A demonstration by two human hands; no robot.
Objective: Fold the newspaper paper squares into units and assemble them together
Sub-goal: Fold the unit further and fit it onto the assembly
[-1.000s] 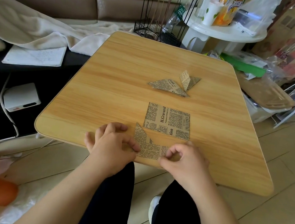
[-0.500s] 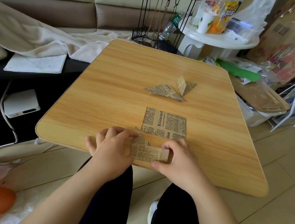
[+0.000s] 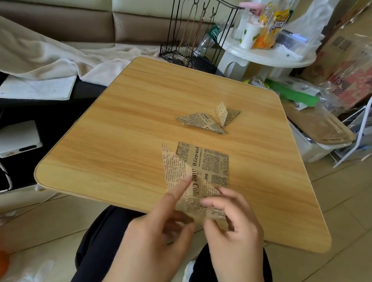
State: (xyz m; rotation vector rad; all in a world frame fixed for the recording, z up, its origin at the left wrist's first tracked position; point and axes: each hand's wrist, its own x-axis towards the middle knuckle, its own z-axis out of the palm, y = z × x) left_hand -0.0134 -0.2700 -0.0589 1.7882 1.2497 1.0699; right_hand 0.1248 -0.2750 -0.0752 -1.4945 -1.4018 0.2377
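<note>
Both hands have lifted the folded strip off the table edge: the left hand (image 3: 159, 228) and right hand (image 3: 233, 225) now pinch the half-folded paper (image 3: 177, 174) above the table (image 3: 114, 151). Just beyond lies a flat newspaper square (image 3: 210, 164). Farther back sit two folded units (image 3: 208, 120).

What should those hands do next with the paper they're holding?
Probably lay the half-folded piece back flat on the table and crease it: both hands, left and right, hold it lifted, its flap still loose, unlike the finished units.
</note>
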